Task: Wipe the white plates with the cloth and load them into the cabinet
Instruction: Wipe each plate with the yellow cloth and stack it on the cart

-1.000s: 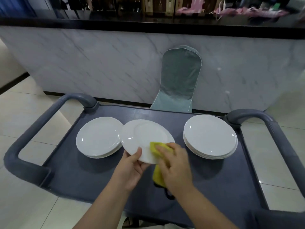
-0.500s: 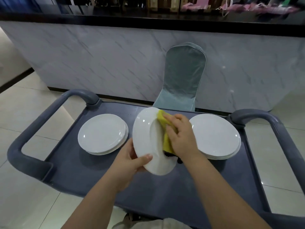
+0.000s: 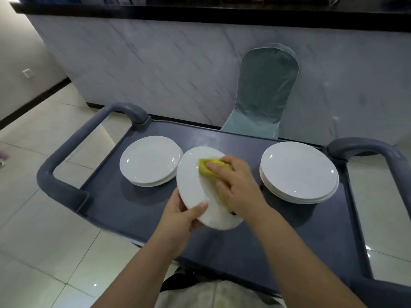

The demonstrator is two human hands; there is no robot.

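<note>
A white plate (image 3: 195,185) is tilted above the middle of the grey cart (image 3: 138,203). My left hand (image 3: 180,216) grips its lower rim, thumb on the face. My right hand (image 3: 238,187) presses a yellow cloth (image 3: 208,168) against the plate's upper face, fingers spread over the cloth. One stack of white plates (image 3: 151,161) rests on the cart's left side. A taller stack (image 3: 299,172) sits on the right. No cabinet is in view.
The cart has curved grey handles at the left (image 3: 57,165) and right (image 3: 378,152). A chair with a grey-green cover (image 3: 264,92) stands behind the cart against a marble-patterned counter front (image 3: 155,63). Pale floor tiles surround the cart.
The plate went from lying nearly flat to tilted up in my left hand. My right hand slid the cloth from the near rim up to the plate's far part. The view shifted rightward.
</note>
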